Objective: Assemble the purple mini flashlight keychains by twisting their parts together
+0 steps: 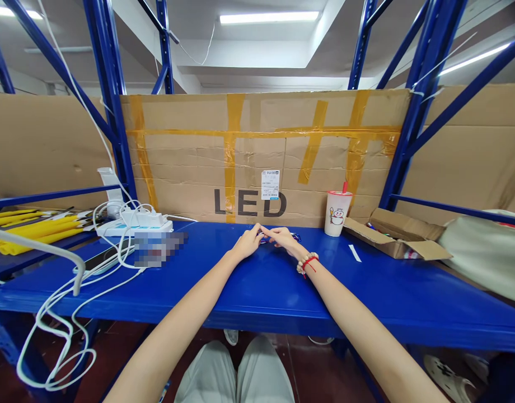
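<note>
Blue tabletop point(266, 291) spreads beneath the left hand point(248, 243) and right hand point(284, 238); their fingertips meet at a small dark-blue item point(296, 237), mostly hidden by the hands and glimpsed just right of the right one. Whether the fingers grip it, I cannot tell. Steady handling probably calls for one hand bracing the piece while the other moves lightly. Both forearms cross the near edge; bare surface lies either side, bounded by a power strip point(154, 226) left, a cup point(337, 215) right and a cardboard panel point(190, 168) far.
</note>
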`<state>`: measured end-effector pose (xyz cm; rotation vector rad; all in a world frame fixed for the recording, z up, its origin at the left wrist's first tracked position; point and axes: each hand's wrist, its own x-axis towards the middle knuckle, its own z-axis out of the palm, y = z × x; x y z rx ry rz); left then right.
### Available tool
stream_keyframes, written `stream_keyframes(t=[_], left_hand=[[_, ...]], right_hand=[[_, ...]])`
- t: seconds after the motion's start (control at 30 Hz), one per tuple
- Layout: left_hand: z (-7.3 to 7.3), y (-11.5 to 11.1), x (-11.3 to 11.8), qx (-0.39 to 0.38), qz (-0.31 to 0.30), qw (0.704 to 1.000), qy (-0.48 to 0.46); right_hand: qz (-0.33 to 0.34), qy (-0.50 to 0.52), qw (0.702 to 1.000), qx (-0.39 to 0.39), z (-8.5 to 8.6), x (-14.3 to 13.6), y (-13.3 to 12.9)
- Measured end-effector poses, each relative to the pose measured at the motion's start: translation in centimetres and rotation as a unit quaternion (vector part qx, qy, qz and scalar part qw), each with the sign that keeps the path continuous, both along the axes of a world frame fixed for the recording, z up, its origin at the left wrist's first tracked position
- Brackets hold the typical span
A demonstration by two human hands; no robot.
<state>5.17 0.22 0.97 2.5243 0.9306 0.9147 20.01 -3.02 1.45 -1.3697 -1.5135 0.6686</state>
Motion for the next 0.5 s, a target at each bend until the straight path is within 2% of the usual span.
stream_keyframes(t=[0.2,0.33,0.5], left_hand=[[0.2,-0.6,0.1,0.010,0.054,0.996,0.073],[0.3,-0.6,0.1,0.027,0.102,0.988,0.111],[0.1,-0.3,0.0,0.026,0.119,0.984,0.132]], right_hand=[[-0.003,-0.013,1.000,0.012,-0.5,0.4,0.4],[-0.001,-0.030,0.998,0.056,-0.8,0.8,1.1],[0.008,-0.053,0.992,0.116,-1.1,1.3,1.9]])
